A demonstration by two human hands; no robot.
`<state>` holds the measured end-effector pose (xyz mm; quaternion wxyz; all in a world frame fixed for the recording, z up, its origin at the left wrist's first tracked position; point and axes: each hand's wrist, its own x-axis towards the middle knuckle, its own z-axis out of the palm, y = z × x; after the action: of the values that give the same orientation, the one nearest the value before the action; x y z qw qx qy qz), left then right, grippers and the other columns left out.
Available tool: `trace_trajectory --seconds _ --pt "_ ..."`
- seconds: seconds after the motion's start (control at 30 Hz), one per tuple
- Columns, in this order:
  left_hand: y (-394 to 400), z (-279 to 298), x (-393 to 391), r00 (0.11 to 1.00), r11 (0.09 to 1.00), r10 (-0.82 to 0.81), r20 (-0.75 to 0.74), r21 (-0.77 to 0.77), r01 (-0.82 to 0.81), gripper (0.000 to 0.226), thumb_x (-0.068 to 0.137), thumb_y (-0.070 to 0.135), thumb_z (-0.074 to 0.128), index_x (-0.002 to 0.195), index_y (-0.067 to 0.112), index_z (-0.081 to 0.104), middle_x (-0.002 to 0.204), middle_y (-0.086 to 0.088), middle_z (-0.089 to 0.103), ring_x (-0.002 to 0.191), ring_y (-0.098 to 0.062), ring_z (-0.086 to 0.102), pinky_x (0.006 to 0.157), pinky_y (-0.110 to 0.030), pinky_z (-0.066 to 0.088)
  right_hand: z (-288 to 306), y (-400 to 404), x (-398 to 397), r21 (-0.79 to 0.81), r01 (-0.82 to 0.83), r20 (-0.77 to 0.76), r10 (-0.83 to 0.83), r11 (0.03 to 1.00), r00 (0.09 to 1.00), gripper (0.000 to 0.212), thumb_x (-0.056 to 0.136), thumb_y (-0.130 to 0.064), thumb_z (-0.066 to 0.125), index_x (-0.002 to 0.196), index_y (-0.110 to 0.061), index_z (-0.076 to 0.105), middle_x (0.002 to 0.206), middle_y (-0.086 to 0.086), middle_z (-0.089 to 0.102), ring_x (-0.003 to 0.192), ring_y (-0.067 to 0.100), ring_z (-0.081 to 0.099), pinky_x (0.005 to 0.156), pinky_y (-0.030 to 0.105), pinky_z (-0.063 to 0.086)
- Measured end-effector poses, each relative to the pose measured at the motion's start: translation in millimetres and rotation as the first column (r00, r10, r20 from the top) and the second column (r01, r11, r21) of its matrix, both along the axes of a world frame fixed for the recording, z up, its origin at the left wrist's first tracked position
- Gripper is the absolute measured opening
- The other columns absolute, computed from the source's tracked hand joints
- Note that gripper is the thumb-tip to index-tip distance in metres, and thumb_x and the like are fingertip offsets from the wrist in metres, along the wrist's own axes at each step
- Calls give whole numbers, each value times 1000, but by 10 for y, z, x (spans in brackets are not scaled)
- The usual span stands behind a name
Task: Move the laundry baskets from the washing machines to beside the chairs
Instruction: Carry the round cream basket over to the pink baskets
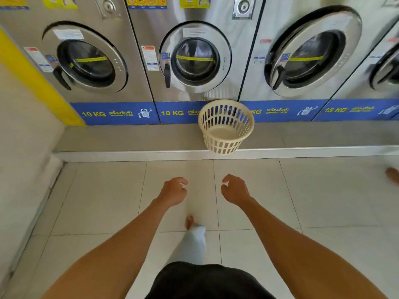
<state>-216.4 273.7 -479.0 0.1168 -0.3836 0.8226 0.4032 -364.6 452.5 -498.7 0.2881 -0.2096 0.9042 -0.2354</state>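
A cream plastic laundry basket (225, 126) with slotted walls stands empty on the raised grey ledge, against the blue base strip of the washing machines (195, 59). My left hand (174, 190) and my right hand (234, 189) are stretched out over the tiled floor, below the basket and well short of it. Both hands hold nothing, with the fingers curled loosely and apart. No chairs are in view.
A white step edge (129, 156) separates the ledge from the floor tiles. A wall with a yellow stripe (28, 70) closes the left side. My bare foot (190, 221) is forward on the tiles. Another person's foot (393, 174) shows at the right edge.
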Motion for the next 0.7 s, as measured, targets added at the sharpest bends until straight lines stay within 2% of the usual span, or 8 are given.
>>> trace_trajectory --seconds 0.1,0.4,0.6,0.7 --pt "-163 -101 -532 998 998 -64 18 -6 65 39 87 11 48 122 22 64 131 -4 63 123 -19 57 99 -25 42 -95 -85 -497 8 49 6 -49 999 999 34 94 -21 58 127 -16 64 132 7 64 121 26 60 100 37 50" --pt "-760 -444 -2202 990 991 -121 77 71 115 40 89 9 48 125 17 63 133 -5 62 125 -19 56 93 -19 37 -270 -521 -2043 153 92 96 -108 984 990 38 93 -20 55 130 -14 60 136 7 62 124 28 59 102 37 48" --pt "-1094 -385 -3063 989 989 -100 105 119 87 40 89 11 47 126 17 61 134 -7 60 122 -23 56 101 -33 47 -308 -824 -2807 200 99 158 -132 975 979 41 95 -25 54 134 -14 57 134 8 63 123 28 58 100 34 46" --pt "-1161 -442 -3382 989 989 -85 122 131 69 41 89 11 46 126 17 61 134 -8 60 123 -22 55 100 -32 46 -360 -897 -3151 239 114 195 -162 964 967 43 95 -24 54 136 -14 56 137 8 62 125 29 57 101 36 46"
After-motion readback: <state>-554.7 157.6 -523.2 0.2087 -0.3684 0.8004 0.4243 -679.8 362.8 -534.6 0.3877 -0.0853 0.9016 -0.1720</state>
